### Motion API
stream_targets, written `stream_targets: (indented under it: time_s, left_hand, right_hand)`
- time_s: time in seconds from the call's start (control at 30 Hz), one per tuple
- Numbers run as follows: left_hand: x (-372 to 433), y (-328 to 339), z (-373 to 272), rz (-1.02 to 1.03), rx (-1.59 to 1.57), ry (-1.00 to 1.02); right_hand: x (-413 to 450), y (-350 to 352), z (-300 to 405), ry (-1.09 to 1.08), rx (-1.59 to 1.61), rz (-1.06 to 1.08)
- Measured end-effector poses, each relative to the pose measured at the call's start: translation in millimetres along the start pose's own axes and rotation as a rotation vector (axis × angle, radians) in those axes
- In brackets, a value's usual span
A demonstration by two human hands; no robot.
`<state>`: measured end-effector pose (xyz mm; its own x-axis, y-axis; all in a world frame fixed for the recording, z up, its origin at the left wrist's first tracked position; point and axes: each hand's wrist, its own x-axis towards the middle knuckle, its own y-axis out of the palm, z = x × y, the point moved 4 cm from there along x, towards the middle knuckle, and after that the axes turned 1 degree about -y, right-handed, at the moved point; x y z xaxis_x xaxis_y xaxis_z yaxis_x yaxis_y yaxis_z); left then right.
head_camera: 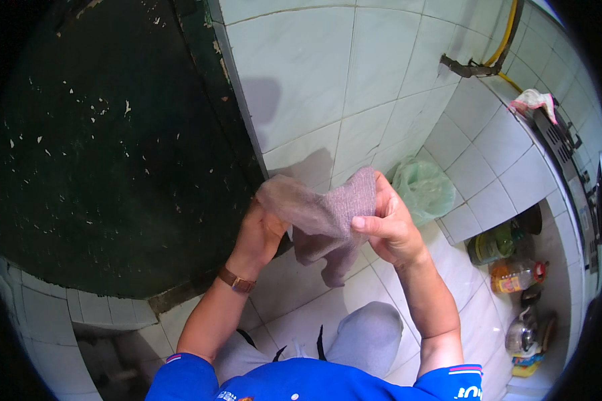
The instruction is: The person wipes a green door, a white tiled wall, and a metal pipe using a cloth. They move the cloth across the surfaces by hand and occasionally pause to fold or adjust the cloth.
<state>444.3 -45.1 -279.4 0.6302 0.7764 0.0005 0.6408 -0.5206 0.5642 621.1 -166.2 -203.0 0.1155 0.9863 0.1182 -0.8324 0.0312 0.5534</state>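
Note:
A crumpled, mauve-grey cloth (331,215) hangs between my two hands in front of me, its lower folds drooping over the tiled floor. My left hand (267,228), with a brown-strapped watch (237,280) at the wrist, holds the cloth's left end; the fabric hides most of its fingertips. On the other side, my right hand (389,223) pinches the cloth's right part, thumb on the front and fingers behind.
A dark green door (120,150) with chipped paint stands at left. Beyond my right hand is a bin with a green plastic liner (424,193). Bottles, including one of orange liquid (511,276), and a lidded pot (521,333) sit under the counter at right, below a gas stove (562,145).

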Motion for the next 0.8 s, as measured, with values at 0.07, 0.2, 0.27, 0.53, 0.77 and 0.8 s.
stream_targets:
  time_s: [0.07, 0.2, 0.27, 0.53, 0.77, 0.8]
  left_hand:
    - [-2.8, 10.9, -3.6, 0.141, -0.306, -0.154]
    - [-4.0, 12.0, -2.2, 0.107, -0.379, -0.238]
    - [-3.9, 8.7, -0.1, 0.039, -0.268, -0.230]
    - [-6.6, 21.2, -0.2, 0.080, -0.286, -0.224]
    - [3.9, 125.6, -33.7, 0.246, 0.544, 0.052]
    - [8.2, 137.2, -27.6, 0.245, 0.661, 0.179]
  right_hand:
    - [1.6, -2.5, 0.4, -0.026, -0.053, -0.016]
    - [-0.7, -16.3, 1.4, -0.098, -0.192, -0.088]
    - [-0.4, -21.5, -0.8, -0.122, -0.191, -0.117]
    - [15.0, -41.9, 10.9, -0.106, -0.408, -0.234]
    - [-4.2, -96.0, 5.6, -0.581, -0.553, -1.007]
    - [-11.1, -108.6, -32.8, -0.439, -0.402, -0.991]
